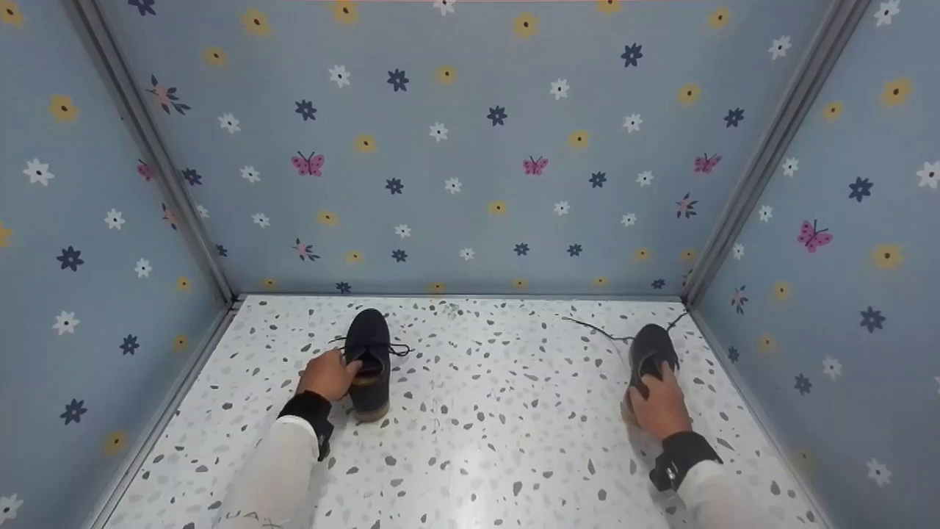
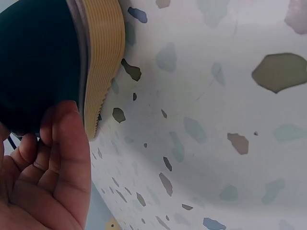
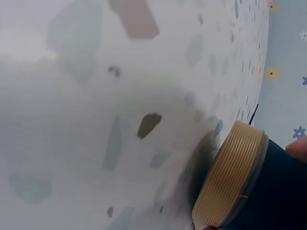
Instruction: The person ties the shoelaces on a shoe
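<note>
Toward the left of the floor, a dark lace-up shoe points at the back wall, a loop of its lace lying out to the right. My left hand grips its side near the opening, thumb at the inner edge. In the left wrist view, curled fingers press the dark upper above a ribbed tan sole. On the right, my right hand grips a matching shoe by its opening. The right wrist view shows its tan heel; whether it touches the floor I cannot tell.
White speckled floor lies between the shoes. Blue flowered panels enclose it: a back wall, a left wall and a right wall. The right shoe's loose lace trails left, its other end reaching the right corner.
</note>
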A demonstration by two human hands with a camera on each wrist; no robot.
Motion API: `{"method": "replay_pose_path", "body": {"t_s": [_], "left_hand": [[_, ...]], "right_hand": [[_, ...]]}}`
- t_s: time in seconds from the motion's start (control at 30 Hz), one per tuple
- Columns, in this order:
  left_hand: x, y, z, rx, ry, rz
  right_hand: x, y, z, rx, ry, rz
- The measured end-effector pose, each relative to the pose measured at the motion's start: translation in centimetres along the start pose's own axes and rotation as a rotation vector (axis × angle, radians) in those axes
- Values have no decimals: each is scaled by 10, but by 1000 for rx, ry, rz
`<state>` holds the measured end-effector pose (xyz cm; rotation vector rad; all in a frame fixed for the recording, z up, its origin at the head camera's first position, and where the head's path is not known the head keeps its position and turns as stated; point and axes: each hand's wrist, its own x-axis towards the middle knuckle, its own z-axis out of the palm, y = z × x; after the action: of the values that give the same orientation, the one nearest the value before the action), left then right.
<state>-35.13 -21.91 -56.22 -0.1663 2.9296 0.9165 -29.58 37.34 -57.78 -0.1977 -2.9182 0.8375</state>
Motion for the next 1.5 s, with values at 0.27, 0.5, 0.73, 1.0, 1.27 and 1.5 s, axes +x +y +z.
{"method": "replay_pose_path", "body": {"t_s": [0.27,0.5,0.73,1.0,1.27,1.5], "left_hand": [[-2,0,-8,-18,3,-22],[-7,5,-17,-45,60,-17],[-14,21,-21,-50,126,36],[-19,50,-16,-104,161,138],[-27,85,-2,-86,169,238],[-32,104,16,-82,172,302]], "right_hand": [[1,-19,3,45,55,-69],[0,-38,1,103,52,-110],[-7,-57,-1,148,31,-136],[-15,-80,2,183,45,-211],[-23,-99,7,208,80,-334],[-33,-117,10,207,60,-392]]}}
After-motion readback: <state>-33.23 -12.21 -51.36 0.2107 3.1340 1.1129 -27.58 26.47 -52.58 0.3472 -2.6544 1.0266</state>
